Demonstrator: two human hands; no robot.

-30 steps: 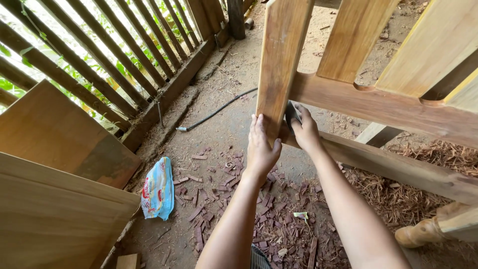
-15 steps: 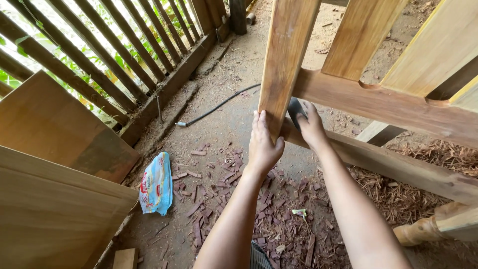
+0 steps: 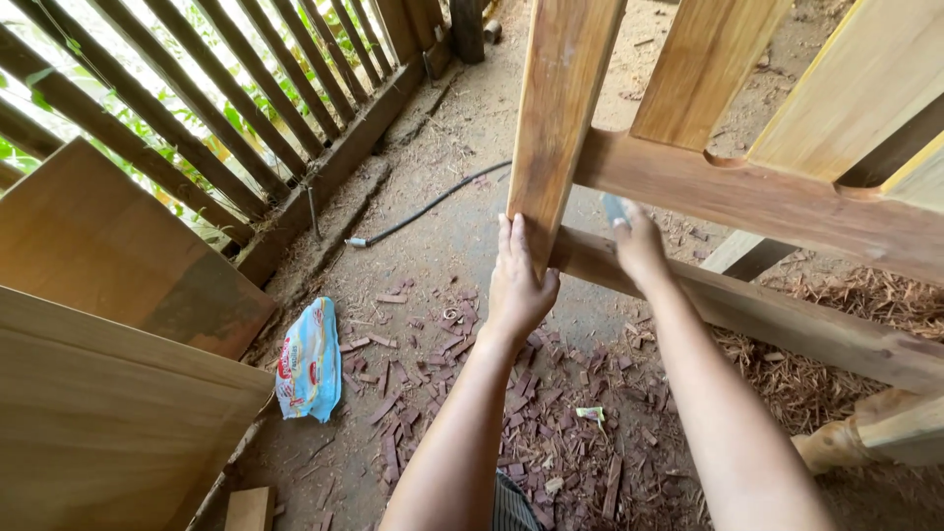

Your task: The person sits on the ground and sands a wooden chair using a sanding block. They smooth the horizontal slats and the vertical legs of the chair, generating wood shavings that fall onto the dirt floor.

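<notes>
A wooden frame of upright slats and cross rails stands in front of me. My left hand presses flat against the lower end of the nearest upright slat, thumb wrapped behind it. My right hand is closed on a small grey piece, probably sandpaper, held where that slat meets the upper cross rail. A lower rail runs diagonally beneath both hands.
Wood chips and shavings litter the dirt floor. A blue and white plastic bag lies at the left, beside leaning wooden boards. A black cable crosses the floor toward a slatted fence.
The view has shifted slightly. My right hand has slid a little to the right along the joint; my left hand stays on the slat's lower end.
</notes>
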